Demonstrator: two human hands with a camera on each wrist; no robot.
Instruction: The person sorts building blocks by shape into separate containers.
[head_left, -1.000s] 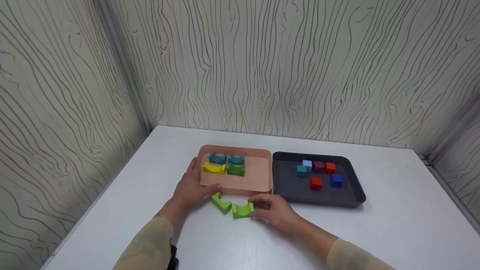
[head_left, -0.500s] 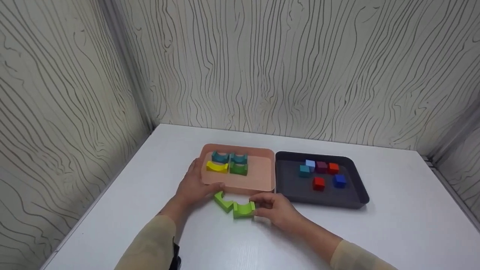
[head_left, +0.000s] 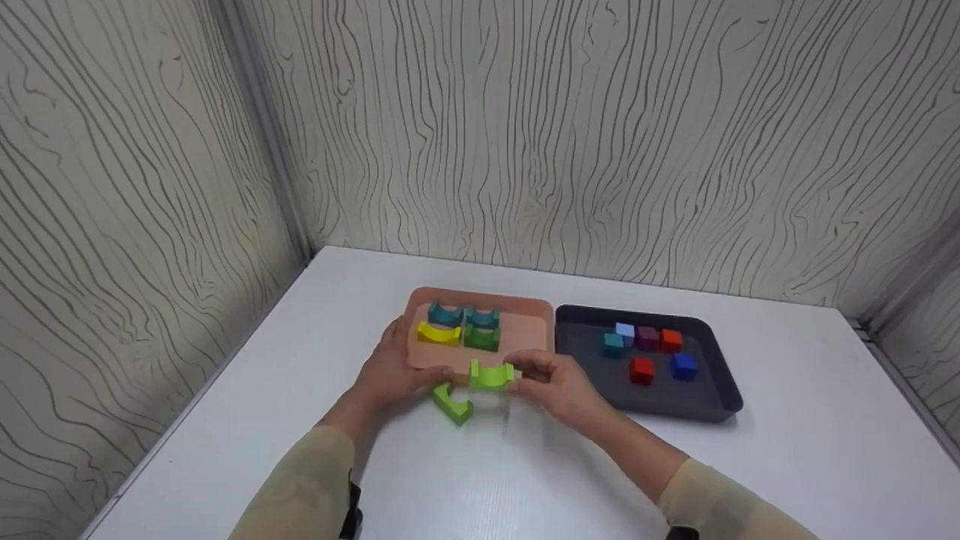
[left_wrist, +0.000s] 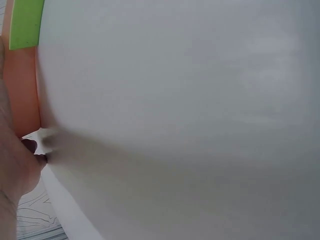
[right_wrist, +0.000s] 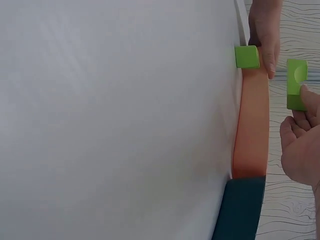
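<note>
In the head view, my right hand (head_left: 562, 386) pinches one end of a light green arch block (head_left: 491, 376), notch upward, between thumb and fingers. The right wrist view shows this green block (right_wrist: 296, 82) raised off the table; in the head view it overlaps the pink tray's front rim. My left hand (head_left: 390, 375) rests at the front left corner of the pink tray (head_left: 525, 337), its fingers along the left side and its thumb by the front wall. Close to that thumb, a second light green arch block (head_left: 453, 407) lies on the table.
Inside the pink tray lie two teal arch blocks (head_left: 445, 315), a yellow one (head_left: 439, 334) and a dark green one (head_left: 481, 337). Against its right side stands a dark tray (head_left: 592, 379) with several small coloured cubes (head_left: 642, 370). Patterned walls rise behind and to the left.
My right hand has lifted one light green arch block off the table and brought it forward to the pink tray's front edge. My left hand stays at the tray's corner.
</note>
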